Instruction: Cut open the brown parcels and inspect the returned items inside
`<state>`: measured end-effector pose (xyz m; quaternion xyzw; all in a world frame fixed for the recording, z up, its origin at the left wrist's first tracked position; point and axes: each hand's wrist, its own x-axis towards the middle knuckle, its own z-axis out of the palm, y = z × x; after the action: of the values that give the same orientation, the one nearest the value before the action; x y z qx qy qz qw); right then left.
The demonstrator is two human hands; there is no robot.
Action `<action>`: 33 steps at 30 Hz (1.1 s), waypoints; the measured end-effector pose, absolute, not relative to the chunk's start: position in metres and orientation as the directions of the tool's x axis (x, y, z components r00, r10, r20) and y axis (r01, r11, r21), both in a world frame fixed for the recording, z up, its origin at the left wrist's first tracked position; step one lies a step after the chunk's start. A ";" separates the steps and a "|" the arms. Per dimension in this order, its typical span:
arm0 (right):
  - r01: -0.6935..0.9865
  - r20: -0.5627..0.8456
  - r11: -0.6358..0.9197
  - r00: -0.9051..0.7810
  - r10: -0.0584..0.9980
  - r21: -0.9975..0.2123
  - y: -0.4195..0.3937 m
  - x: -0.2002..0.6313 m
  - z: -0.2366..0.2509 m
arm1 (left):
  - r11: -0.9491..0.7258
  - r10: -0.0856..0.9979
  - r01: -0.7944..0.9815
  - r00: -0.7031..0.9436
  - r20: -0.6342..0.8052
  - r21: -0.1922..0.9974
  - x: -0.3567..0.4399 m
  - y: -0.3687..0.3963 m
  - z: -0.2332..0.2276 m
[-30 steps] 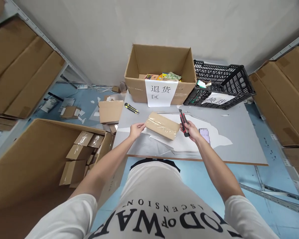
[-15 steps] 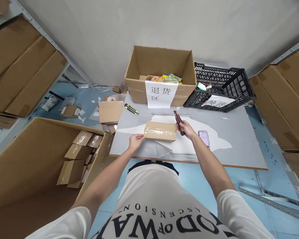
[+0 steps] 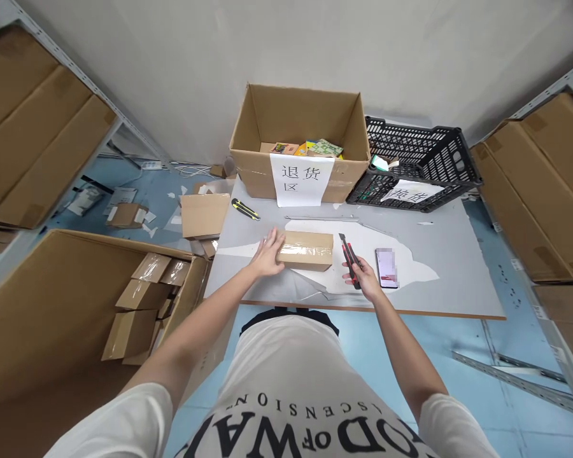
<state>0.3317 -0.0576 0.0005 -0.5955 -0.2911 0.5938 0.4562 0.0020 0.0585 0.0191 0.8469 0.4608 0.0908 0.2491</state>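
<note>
- Big carton [image 3: 76, 305] on the floor to my left, small taped parcels [image 3: 146, 289] stacked inside.
- Grey table [image 3: 458, 267] ahead; open cardboard box [image 3: 298, 121] with a paper sign at the far edge, black plastic crate [image 3: 420, 152] beside it on the right.
- Small taped parcel [image 3: 308, 249] lies flat on the table, near the front edge, just left of centre.
- Left hand [image 3: 267, 254] rests on the parcel's left end, fingers spread flat and pressing, not wrapped round it.
- Right hand [image 3: 363, 280] is closed round a red utility knife [image 3: 349, 257], tip pointing away, just beside the parcel's right end but apart from it.
- Phone [image 3: 386, 267] lies right of the knife; yellow cutter [image 3: 244, 208] sits unused at the back left.
- I'd judge a clean cut needs a shallow blade along the tape seam (contents sit close under it), with the left fingers kept off the cut line.
</note>
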 end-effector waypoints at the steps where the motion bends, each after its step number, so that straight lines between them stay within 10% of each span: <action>1: -0.173 -0.446 -0.423 0.131 0.885 -0.890 -0.065 0.331 -0.001 | -0.494 0.801 0.733 0.593 -0.084 0.468 0.007 0.064 0.021; 10: -0.184 -0.460 -0.434 0.132 0.878 -0.882 -0.078 0.317 -0.008 | -0.572 0.762 0.754 0.634 -0.132 0.323 0.033 0.083 0.014; 33: -0.034 -0.532 -0.532 0.016 0.846 -0.846 -0.082 0.336 -0.004 | -0.587 0.765 0.650 0.640 0.069 0.482 0.030 0.081 -0.007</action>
<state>0.3356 -0.0821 -0.0035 -0.6180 -0.3287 0.6196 0.3552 0.0303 0.0815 -0.0071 0.8804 0.4020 0.1360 0.2116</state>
